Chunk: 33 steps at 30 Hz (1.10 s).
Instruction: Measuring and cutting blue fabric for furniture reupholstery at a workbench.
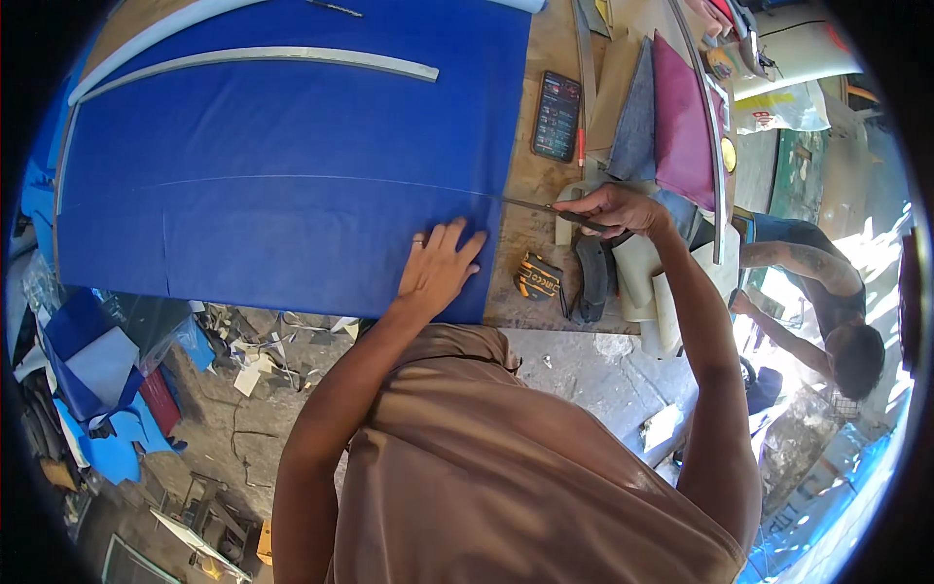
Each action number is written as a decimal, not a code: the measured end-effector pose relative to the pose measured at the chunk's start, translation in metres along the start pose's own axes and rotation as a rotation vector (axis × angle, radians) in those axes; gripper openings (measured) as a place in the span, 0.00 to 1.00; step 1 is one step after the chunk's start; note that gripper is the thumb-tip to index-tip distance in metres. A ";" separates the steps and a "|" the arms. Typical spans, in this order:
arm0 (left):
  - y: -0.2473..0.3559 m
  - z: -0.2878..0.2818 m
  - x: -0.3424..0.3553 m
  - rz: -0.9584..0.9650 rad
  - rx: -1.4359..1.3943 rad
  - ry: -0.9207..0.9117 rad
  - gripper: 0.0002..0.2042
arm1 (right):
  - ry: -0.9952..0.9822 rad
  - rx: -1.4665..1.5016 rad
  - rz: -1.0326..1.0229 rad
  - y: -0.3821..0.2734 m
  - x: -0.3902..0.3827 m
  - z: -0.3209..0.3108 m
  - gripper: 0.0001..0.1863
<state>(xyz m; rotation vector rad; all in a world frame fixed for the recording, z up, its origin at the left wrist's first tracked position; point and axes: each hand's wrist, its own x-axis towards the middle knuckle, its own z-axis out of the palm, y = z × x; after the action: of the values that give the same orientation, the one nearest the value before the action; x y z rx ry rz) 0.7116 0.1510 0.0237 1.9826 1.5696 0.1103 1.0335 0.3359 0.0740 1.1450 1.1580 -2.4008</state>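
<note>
- One blue sheet (292, 243), smooth, with a dull sheen and faint creases, covers the left and middle of the worktop (530, 316); one pale, thin line (321, 178) curves across it.
- One pair of scissors (584, 222), with slim metal blades and dark handles, meets the sheet's right edge where the line ends; whether the blades are parted I cannot tell.
- The right hand (623, 207) has its fingers wrapped around the scissors' handles, arm reaching forward, blades aimed left.
- The left hand (440, 265) lies palm down near the sheet's right edge, fingers spread and gripping nothing, one ring on a finger, elbow bent outward.
- One long, flat, pale strip (292, 54) rests on the sheet's far part.
- On the bare, worn wood right of the sheet: one boxy black-and-yellow tape measure (539, 278), one rectangular dark phone (557, 115) with a lit screen, one slender red stick (581, 146) beside it.
- Further right, one maroon piece (681, 117) of smooth material lies next to a grey-blue fabric piece (632, 107).
- Beyond the worktop, one other person (812, 258) bends forward.
- Scraps (255, 370) in irregular shapes litter the floor.
</note>
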 end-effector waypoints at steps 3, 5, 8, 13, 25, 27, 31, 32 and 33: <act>-0.007 0.015 -0.007 0.197 0.281 0.207 0.26 | -0.082 -0.057 0.073 -0.006 -0.005 -0.003 0.31; -0.011 0.026 -0.009 0.190 0.232 0.135 0.30 | -0.004 -0.048 0.066 -0.005 -0.007 0.001 0.30; -0.018 0.038 -0.010 0.182 0.178 0.072 0.34 | 0.078 -0.047 0.063 -0.002 -0.004 0.011 0.30; -0.025 0.042 -0.010 0.217 0.178 0.123 0.38 | 0.107 0.076 -0.034 -0.003 0.004 0.019 0.32; -0.028 0.040 -0.014 0.254 0.124 0.132 0.39 | 0.051 -0.009 -0.054 -0.024 0.013 0.011 0.34; -0.028 0.041 -0.014 0.259 0.133 0.155 0.39 | 0.068 -0.042 -0.046 -0.024 0.013 0.013 0.34; -0.029 0.043 -0.014 0.254 0.109 0.132 0.39 | 0.072 -0.048 -0.044 -0.023 0.015 0.015 0.34; -0.029 0.043 -0.014 0.257 0.132 0.169 0.39 | 0.064 -0.042 -0.061 -0.023 0.015 0.014 0.35; -0.029 0.044 -0.014 0.250 0.109 0.132 0.39 | 0.070 -0.050 -0.042 -0.022 0.016 0.014 0.35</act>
<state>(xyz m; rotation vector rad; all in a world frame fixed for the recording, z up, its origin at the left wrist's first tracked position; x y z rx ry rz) 0.7006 0.1239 -0.0221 2.2924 1.4266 0.2655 1.0041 0.3418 0.0795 1.2096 1.2684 -2.3662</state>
